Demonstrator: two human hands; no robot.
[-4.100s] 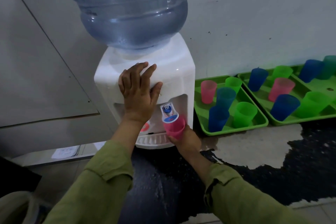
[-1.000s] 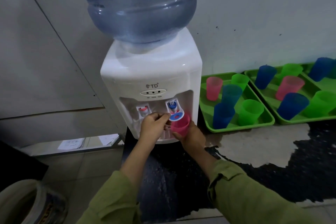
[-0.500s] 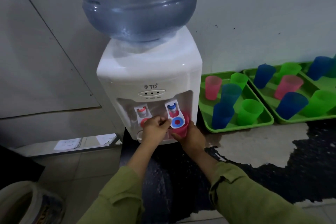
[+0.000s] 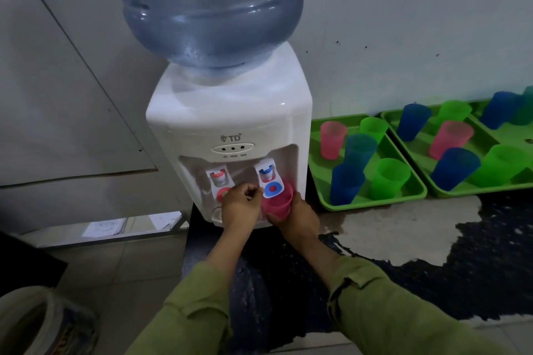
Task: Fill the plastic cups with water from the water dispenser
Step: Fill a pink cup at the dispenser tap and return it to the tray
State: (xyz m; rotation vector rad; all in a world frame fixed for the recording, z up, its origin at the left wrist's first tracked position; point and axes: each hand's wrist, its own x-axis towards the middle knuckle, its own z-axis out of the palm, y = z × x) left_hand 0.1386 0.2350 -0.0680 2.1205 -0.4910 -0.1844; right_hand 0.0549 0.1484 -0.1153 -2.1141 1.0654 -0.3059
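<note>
A white water dispenser (image 4: pixel 230 112) with a big blue bottle (image 4: pixel 210 6) on top stands on a dark counter. My right hand (image 4: pixel 297 216) grips a pink plastic cup (image 4: pixel 277 204) right under the blue tap lever (image 4: pixel 271 187). My left hand (image 4: pixel 240 207) is curled beside that lever, fingertips touching its left edge; whether it pinches the lever is unclear. The red tap lever (image 4: pixel 221 187) sits just left of my left hand. I cannot see water in the cup.
Two green trays (image 4: pixel 326 199) (image 4: pixel 450 192) lie right of the dispenser, each with several pink, blue and green cups. The counter surface (image 4: pixel 403 228) is patchy black and grey. A pale bucket (image 4: pixel 34 323) sits at the lower left on the floor.
My left hand came down from the dispenser's front to the blue tap lever. Over the last second the lever tipped down over the cup; the cup stayed under the tap.
</note>
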